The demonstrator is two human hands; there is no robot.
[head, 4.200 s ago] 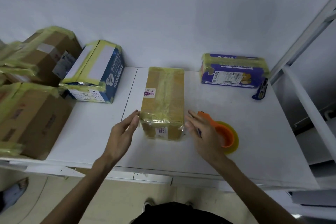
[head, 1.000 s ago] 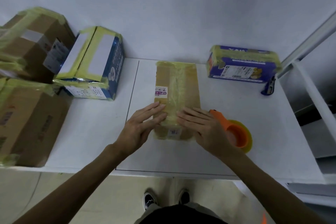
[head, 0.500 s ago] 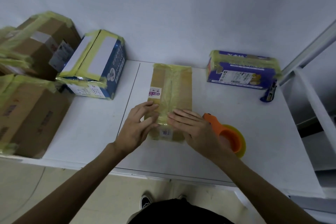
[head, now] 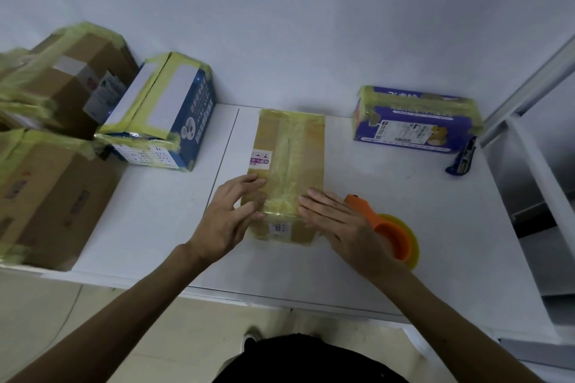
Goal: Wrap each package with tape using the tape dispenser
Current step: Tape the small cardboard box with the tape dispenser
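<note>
Brown cardboard package (head: 291,165) under glossy, wrinkled yellowish tape; matt white table (head: 389,196).

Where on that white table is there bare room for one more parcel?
The widest bare patch of table lies right of the brown package, between the purple box and the tape dispenser. Another lies left of the left hand, before the blue-and-white box. Crowded: stacked cardboard boxes far left, and the middle, where it and the right hand rest on the package.
</note>
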